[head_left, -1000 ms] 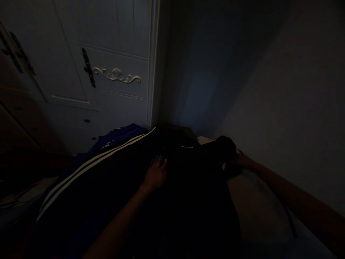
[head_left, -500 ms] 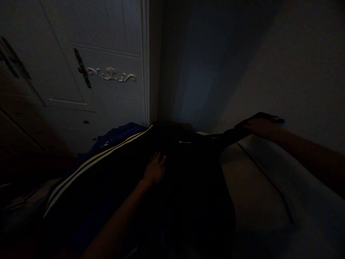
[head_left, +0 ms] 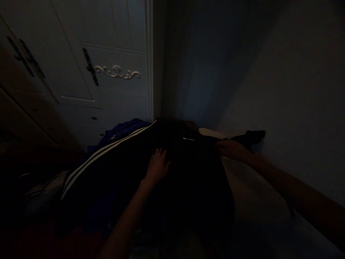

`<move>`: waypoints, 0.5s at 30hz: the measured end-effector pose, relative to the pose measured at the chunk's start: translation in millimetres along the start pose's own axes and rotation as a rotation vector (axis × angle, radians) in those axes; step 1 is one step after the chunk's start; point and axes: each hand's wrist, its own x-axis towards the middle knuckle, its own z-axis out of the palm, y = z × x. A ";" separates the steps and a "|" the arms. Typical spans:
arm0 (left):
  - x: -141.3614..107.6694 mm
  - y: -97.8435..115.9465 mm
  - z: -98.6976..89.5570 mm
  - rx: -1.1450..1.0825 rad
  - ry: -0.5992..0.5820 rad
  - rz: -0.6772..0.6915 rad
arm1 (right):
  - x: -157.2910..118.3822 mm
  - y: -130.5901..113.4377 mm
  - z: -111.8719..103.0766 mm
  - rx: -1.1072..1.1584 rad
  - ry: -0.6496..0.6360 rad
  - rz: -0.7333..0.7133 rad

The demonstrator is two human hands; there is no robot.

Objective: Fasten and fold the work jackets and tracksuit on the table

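A black jacket [head_left: 194,169] with white stripes along one sleeve and a small white mark on the chest lies spread out in dim light. My left hand [head_left: 157,164] rests flat on its middle, fingers apart, a ring on one finger. At the jacket's right side, my right hand [head_left: 228,148] is at the base of the other sleeve, which stretches out past it to the right. Its fingers are dark and blurred, so their grip cannot be made out.
Blue cloth [head_left: 124,127] lies beneath and behind the striped sleeve. A white cabinet [head_left: 118,104] with dark handles stands at the back left. A pale wall [head_left: 302,90] rises on the right. Light-coloured padding [head_left: 250,183] shows beside the jacket.
My right hand has moved left along the sleeve toward the jacket's body, and the sleeve's end lies lower and further left. My left hand stays on the jacket. The view has shifted slightly.
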 end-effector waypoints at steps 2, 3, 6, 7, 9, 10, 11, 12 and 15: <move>-32.3 11.9 5.0 -0.116 0.198 -0.070 | -10.2 -40.5 3.8 0.092 0.081 -0.090; -50.3 17.0 10.7 -0.151 0.276 -0.102 | -16.0 -61.0 8.3 0.133 0.146 -0.143; -102.6 26.8 34.4 -0.136 0.349 -0.077 | -33.8 -118.8 36.7 0.190 0.276 -0.285; -117.2 28.3 41.5 -0.132 0.337 -0.023 | -39.6 -135.6 50.5 0.190 0.270 -0.315; -139.8 28.9 49.2 -0.183 0.289 0.109 | -51.0 -163.4 79.4 0.178 0.181 -0.356; -147.7 28.1 48.6 -0.240 0.260 0.166 | -56.5 -173.8 91.9 0.175 0.119 -0.371; -153.3 26.4 44.6 -0.307 0.238 0.206 | -61.6 -181.5 101.4 0.181 0.060 -0.381; -156.7 23.7 37.1 -0.372 0.232 0.224 | -66.4 -186.6 107.1 0.199 0.010 -0.385; -154.5 7.5 -2.8 -0.440 0.361 0.170 | -76.1 -189.0 99.4 0.352 -0.112 -0.368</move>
